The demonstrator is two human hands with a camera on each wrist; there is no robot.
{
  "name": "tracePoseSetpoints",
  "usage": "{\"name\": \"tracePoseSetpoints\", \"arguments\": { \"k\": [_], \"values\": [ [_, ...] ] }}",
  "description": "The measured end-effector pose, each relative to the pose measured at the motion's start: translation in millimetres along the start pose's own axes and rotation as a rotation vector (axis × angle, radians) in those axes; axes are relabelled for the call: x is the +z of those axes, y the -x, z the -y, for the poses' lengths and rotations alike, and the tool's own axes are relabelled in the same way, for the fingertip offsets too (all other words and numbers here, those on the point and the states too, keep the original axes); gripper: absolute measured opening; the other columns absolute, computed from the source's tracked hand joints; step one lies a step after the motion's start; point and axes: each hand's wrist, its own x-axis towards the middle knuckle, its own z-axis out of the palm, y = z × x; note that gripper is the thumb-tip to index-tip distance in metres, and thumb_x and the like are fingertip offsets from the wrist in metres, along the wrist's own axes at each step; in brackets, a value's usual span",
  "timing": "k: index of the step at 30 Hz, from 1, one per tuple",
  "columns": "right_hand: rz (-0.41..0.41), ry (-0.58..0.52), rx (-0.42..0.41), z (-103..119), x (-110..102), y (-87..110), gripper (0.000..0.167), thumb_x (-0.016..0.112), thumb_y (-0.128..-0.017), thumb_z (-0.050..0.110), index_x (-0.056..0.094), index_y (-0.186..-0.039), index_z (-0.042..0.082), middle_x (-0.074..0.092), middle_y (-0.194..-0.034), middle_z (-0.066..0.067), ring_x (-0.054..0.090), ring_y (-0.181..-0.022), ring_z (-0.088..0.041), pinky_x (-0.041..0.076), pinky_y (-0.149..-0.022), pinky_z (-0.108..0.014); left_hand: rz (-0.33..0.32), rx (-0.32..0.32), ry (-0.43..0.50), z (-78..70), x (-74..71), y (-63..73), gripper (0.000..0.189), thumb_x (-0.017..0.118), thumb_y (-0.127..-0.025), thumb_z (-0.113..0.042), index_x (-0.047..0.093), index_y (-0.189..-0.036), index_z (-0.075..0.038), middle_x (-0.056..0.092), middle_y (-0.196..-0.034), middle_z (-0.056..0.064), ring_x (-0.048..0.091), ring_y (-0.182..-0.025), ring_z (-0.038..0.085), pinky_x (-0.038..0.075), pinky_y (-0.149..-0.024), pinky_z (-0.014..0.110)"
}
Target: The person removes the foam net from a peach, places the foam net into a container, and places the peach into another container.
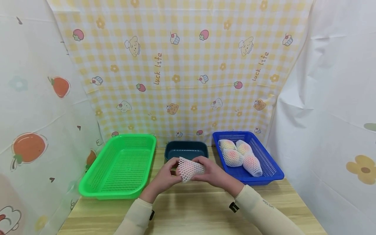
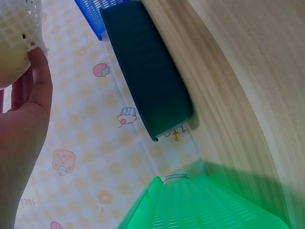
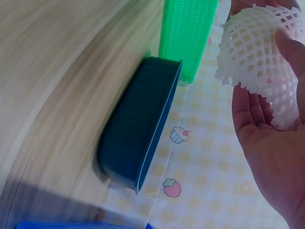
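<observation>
A round pinkish-yellow fruit in a white foam net (image 1: 189, 169) is held up above the table, in front of the dark green bin (image 1: 186, 145). My left hand (image 1: 166, 176) grips the fruit from the left, where its bare yellow skin (image 2: 12, 64) shows past the net's edge. From the other side my right hand (image 1: 211, 173) holds the foam net (image 3: 259, 47), the thumb pressed on the mesh and the fingers curled beneath. Several similar net-wrapped fruits (image 1: 233, 157) lie in the blue basket (image 1: 270, 163) to the right.
On the left of the wooden table (image 1: 191, 209) stands a bright green basket (image 1: 126, 168) with nothing in it. A yellow checked cloth (image 1: 188, 94) hangs behind the containers, and white patterned sheets (image 1: 326, 137) close in both sides.
</observation>
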Motion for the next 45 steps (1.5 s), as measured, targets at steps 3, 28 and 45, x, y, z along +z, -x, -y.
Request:
{"name": "tracePoseSetpoints", "arguments": {
  "k": [3, 28, 45],
  "values": [
    [-0.012, -0.008, -0.002, -1.8, -0.9, 0.6, 0.053, 0.093, -0.093, 0.028, 0.066, -0.138, 0.019, 0.068, -0.126, 0.006, 0.066, -0.107, -0.015, 0.058, -0.090, -0.034, -0.001, 0.010, -0.004, -0.8, -0.4, -0.1, 0.057, 0.086, -0.091, -0.007, 0.063, -0.142, -0.012, 0.063, -0.134, 0.007, 0.060, -0.120, 0.026, 0.059, -0.098, 0.041],
    [-0.049, 0.057, 0.010, -4.6, -8.2, 4.1, 0.018, 0.085, -0.101, 0.028, 0.076, -0.117, 0.023, 0.074, -0.103, 0.009, 0.064, -0.081, -0.010, 0.055, -0.070, -0.030, -0.024, -0.048, -0.010, 0.4, -2.1, 1.7, 0.056, 0.088, -0.095, -0.017, 0.063, -0.145, -0.015, 0.065, -0.139, 0.004, 0.061, -0.122, 0.028, 0.059, -0.097, 0.033],
    [0.020, 0.411, 0.007, 2.5, -24.6, -20.5, 0.016, 0.084, -0.099, 0.013, 0.072, -0.109, 0.016, 0.075, -0.097, 0.005, 0.067, -0.081, -0.011, 0.057, -0.073, -0.032, -0.016, -0.046, 0.010, 2.6, -4.8, 1.2, 0.051, 0.087, -0.099, -0.023, 0.064, -0.144, -0.015, 0.065, -0.140, 0.006, 0.062, -0.120, 0.026, 0.059, -0.094, 0.034]
  ]
}}
